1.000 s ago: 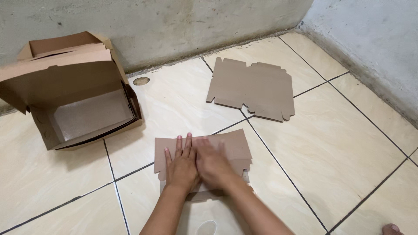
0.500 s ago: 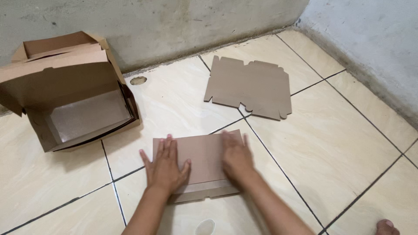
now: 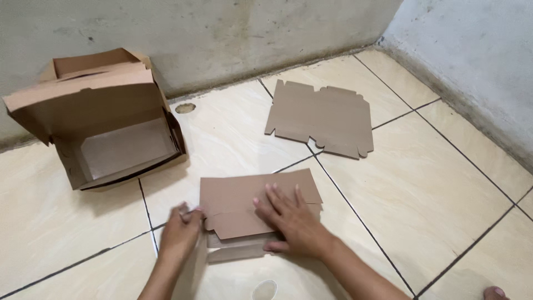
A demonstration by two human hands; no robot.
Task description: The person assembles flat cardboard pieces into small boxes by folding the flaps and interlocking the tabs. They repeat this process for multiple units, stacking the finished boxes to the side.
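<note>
A flat brown cardboard box blank (image 3: 244, 203), partly folded, lies on the tiled floor in front of me. My right hand (image 3: 291, 222) presses flat on its right half with fingers spread. My left hand (image 3: 182, 230) pinches the blank's left edge at a notch, fingers curled around it. A folded flap sticks out below the blank between my hands.
A second flat blank (image 3: 322, 118) lies farther away near the wall corner. At the far left, assembled open cardboard boxes (image 3: 111, 128) lean against the concrete wall. A small round floor mark (image 3: 185, 108) is beside them. A toe (image 3: 496, 291) shows at the bottom right.
My left hand slid off the top of the blank to its left edge and took hold of it. My right hand moved toward the middle and stays pressed down.
</note>
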